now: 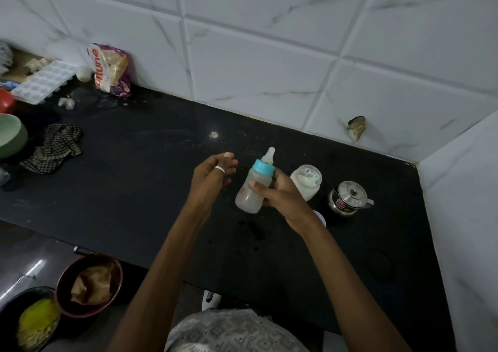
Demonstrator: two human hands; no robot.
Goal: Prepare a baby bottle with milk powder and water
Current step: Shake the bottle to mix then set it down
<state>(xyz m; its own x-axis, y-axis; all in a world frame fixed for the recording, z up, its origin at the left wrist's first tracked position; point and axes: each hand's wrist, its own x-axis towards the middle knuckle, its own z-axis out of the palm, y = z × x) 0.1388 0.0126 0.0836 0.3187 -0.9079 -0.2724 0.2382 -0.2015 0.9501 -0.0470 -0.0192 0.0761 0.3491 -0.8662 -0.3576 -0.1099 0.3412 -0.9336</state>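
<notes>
Translucent plastic baby bottle [252, 188], polished metal kettle [348, 196], glossy black stone counter [140, 190], checked cloth [55, 147] at nine o'clock.

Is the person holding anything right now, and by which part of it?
The right hand grips the baby bottle round its clear body, below the blue collar. The left hand holds nothing.

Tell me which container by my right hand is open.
The white powder jar, mouth uncovered, scoop inside; the baby bottle wears its blue cap, the steel pot its lid.
</notes>
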